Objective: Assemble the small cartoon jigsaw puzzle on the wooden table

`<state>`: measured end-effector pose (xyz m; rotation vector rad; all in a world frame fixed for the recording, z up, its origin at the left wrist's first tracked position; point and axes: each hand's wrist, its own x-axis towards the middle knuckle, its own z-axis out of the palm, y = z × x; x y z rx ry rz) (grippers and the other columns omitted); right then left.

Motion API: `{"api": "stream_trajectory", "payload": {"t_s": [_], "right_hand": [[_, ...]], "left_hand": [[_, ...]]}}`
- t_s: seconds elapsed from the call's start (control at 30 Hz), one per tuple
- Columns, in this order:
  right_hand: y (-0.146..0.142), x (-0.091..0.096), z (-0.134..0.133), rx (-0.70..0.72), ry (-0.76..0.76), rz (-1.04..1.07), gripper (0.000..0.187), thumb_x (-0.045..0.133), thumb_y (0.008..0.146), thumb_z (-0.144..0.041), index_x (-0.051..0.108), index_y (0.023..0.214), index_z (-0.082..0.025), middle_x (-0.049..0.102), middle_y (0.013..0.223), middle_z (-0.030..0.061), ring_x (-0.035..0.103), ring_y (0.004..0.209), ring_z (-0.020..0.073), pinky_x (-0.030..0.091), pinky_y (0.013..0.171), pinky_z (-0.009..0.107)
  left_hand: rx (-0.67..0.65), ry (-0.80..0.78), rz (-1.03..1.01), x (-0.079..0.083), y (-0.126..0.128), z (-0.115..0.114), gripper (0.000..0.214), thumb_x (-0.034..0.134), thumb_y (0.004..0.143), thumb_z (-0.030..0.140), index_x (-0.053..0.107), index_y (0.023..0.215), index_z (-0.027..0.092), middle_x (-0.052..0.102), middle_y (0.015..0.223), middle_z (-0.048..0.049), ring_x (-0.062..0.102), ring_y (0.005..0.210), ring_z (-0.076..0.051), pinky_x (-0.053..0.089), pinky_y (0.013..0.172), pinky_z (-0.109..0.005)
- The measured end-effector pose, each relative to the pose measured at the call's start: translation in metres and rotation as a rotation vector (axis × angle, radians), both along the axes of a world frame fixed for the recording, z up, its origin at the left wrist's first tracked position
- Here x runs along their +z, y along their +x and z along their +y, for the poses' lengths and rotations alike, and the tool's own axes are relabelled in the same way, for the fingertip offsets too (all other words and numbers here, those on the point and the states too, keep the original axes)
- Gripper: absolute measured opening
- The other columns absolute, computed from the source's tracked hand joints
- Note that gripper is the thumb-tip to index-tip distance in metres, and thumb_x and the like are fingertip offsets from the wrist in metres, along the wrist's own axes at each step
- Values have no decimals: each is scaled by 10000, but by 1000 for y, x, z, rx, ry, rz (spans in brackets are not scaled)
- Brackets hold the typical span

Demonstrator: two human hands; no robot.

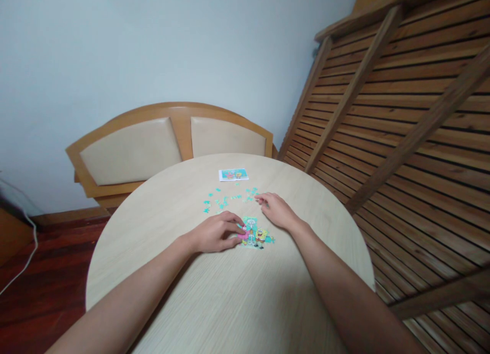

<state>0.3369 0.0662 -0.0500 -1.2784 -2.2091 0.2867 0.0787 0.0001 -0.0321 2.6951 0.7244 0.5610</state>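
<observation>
A partly joined jigsaw puzzle with cartoon figures lies flat on the round table. My left hand rests at its left edge, fingers apart and fingertips touching the pink figure there. Beyond the puzzle, my right hand reaches to the loose turquoise puzzle pieces, its fingertips close to the nearest ones. Those fingers are bent and near each other; whether a piece is between them is too small to make out. More loose pieces are scattered to the left.
A picture card showing similar cartoon figures lies near the table's far side. Behind the table stands a padded wooden headboard against the wall. A slatted wooden frame leans at the right. A white cable hangs at the left.
</observation>
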Motion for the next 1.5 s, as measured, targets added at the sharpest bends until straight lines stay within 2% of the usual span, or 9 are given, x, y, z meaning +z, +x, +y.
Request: {"api": "stream_trajectory", "payload": {"t_s": [0.13,0.37,0.57,0.63,0.77,0.93,1.13,1.3,1.5], "right_hand": [[8,-6,4,-82,-32,-18,558,470,795,-34,574,1324,-177,654,1247,87,530,1193,243,377,1061,403],[-7,-16,-1,87,-97,-88,657,392,869,-86,347,1516,-195,516,1463,74,344,1397,258,240,1153,496],[-9,-13,-4,35,-80,-162,574,376,909,-132,410,1481,-170,515,1450,102,391,1361,262,276,1133,477],[-10,-11,-5,25,-77,-188,541,359,940,-166,421,1477,-171,473,1489,103,357,1392,273,262,1141,489],[-17,-11,-8,101,-97,-218,522,313,999,-248,370,1515,-199,394,1556,58,257,1465,272,198,1178,489],[-18,-6,-9,77,-57,-228,439,358,1004,-259,520,1408,-200,522,1459,69,352,1416,284,226,1160,493],[3,4,-4,64,-29,-171,324,582,875,-197,676,1184,-196,699,1167,83,590,1127,246,404,1012,396],[17,2,1,74,-48,-121,375,660,826,-243,675,1195,-174,702,1150,89,601,1091,248,429,985,364],[24,3,0,27,-72,-144,328,707,803,-374,725,1071,-186,691,1149,99,589,1114,277,414,1008,389]], "left_hand": [[44,56,-7,-2,3,-1,373,508,982,410,642,1268,211,566,1370,-129,531,1265,-241,419,1098,-411],[36,71,83,-6,2,1,419,538,954,433,618,1299,209,570,1357,-129,526,1263,-267,403,1103,-426],[56,57,90,-2,1,0,427,576,922,452,636,1256,193,583,1300,-135,545,1206,-273,415,1079,-431],[61,60,95,-1,2,-1,427,574,922,454,633,1256,193,580,1299,-135,543,1204,-274,418,1075,-432],[68,61,103,-1,2,-1,425,569,924,456,630,1253,194,576,1297,-134,543,1199,-270,428,1065,-423],[81,55,104,0,-2,1,416,588,916,452,634,1245,202,579,1295,-127,552,1195,-264,424,1073,-421],[70,35,84,3,-13,9,385,578,929,390,624,1255,192,603,1290,-121,563,1197,-251,430,1069,-419],[57,43,44,1,-26,20,343,499,946,247,621,1262,190,624,1290,-106,563,1211,-237,426,1081,-428],[68,23,28,-1,-26,20,368,523,948,306,605,1287,188,615,1309,-117,561,1222,-249,423,1086,-444]]}}
